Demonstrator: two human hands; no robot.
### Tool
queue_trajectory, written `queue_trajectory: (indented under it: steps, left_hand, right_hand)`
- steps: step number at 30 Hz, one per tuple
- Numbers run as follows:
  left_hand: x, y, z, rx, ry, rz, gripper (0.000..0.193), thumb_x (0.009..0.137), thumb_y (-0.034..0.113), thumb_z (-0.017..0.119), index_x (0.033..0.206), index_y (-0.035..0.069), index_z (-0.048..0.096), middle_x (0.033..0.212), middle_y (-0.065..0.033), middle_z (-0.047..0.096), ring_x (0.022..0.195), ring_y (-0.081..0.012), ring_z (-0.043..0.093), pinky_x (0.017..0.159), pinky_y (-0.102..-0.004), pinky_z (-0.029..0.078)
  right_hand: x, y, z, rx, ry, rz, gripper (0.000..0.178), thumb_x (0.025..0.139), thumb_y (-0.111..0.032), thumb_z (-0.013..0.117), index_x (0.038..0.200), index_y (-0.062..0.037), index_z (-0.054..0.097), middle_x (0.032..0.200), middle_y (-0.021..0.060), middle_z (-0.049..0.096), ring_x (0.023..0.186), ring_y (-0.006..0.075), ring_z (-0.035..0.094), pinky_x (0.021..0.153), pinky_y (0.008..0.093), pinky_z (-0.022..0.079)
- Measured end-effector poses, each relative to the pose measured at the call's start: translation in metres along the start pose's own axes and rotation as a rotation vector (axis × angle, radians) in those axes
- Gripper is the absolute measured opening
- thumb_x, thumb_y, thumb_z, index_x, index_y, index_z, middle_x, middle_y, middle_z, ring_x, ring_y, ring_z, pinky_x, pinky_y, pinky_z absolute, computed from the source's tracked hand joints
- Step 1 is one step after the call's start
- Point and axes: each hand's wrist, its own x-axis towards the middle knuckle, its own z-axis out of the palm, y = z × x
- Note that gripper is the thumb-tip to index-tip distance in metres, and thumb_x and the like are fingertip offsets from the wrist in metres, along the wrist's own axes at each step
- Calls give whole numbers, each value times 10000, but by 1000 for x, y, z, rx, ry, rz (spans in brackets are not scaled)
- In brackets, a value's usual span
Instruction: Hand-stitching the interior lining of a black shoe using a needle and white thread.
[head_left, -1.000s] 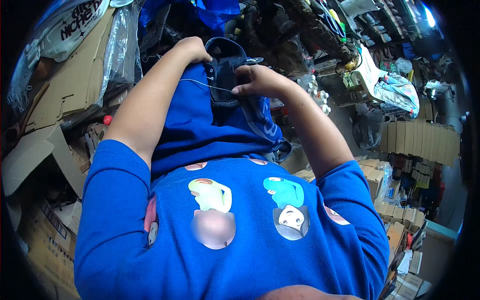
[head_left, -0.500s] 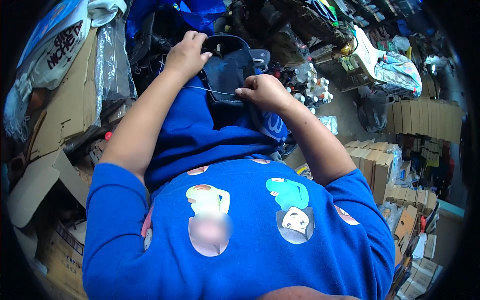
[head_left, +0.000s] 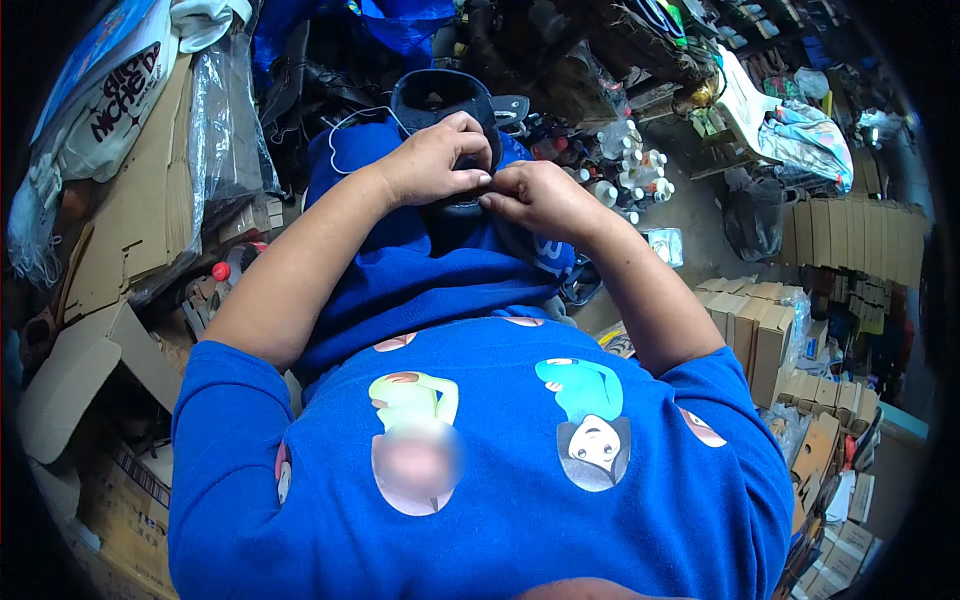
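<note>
A black, leather-like curved piece (head_left: 477,105) with a rounded hole near its far end lies over my lap. My right hand (head_left: 545,198) is closed in a pinch at its near right edge. My left hand (head_left: 435,162) reaches across the piece, its fingertips pressed together right beside those of my right hand. What is between the left fingertips is too small to make out. A thin white thread (head_left: 362,113) loops loosely over my blue-clothed left thigh and runs toward the piece. Both hands hide much of the near part.
Flattened cardboard (head_left: 135,200) and plastic wrap stand to the left, near a bottle with a red cap (head_left: 221,271). White-capped bottles (head_left: 640,175) cluster right of my knees. Stacked cardboard boxes (head_left: 760,330) line the right side. A white chair (head_left: 742,88) holds cloth.
My left hand has come from the piece's far left edge down to meet my right hand. The thread, earlier stretched across the near edge, now loops loosely at the left.
</note>
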Motion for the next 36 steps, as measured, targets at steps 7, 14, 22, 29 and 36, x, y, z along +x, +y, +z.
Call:
queue_trajectory:
  steps: [7, 14, 22, 29, 36]
  left_hand:
    - [5, -5, 4, -51, -23, 5, 190, 754, 156, 719, 878, 54, 618, 1038, -91, 518, 1002, -261, 535, 892, -345, 440]
    - [22, 6, -22, 125, -180, -35, 163, 741, 161, 739, 815, 52, 641, 928, -80, 566, 887, -238, 571, 795, -335, 459]
    - [28, 1, -31, -40, -329, -64, 147, 760, 83, 707, 907, 74, 705, 934, -67, 564, 920, -213, 583, 849, -322, 471]
    - [31, 3, -33, -77, -379, -127, 190, 760, 46, 687, 943, 79, 723, 939, -67, 550, 911, -212, 590, 846, -308, 478]
    - [29, 2, -34, -112, -378, -125, 214, 751, 26, 678, 950, 85, 728, 927, -69, 543, 887, -216, 584, 825, -311, 482]
  right_hand:
    - [-30, 0, -8, 28, -2, -17, 267, 854, -207, 619, 733, 24, 563, 641, 159, 524, 588, 282, 522, 576, 387, 412]
    - [-41, -1, -20, 181, 172, 53, 157, 855, -152, 657, 827, 0, 628, 749, 86, 547, 676, 162, 543, 611, 307, 445]
    - [-26, -5, -15, -6, 120, 94, 191, 807, -105, 649, 990, -111, 705, 875, 120, 609, 826, 289, 634, 737, 358, 519]
    - [-20, -14, -19, -125, 113, 110, 207, 782, -115, 627, 971, -103, 710, 904, 134, 621, 848, 308, 635, 767, 371, 518]
    - [-15, -11, -14, -128, 110, 128, 201, 777, -109, 636, 963, -84, 711, 904, 133, 623, 849, 298, 638, 768, 365, 517]
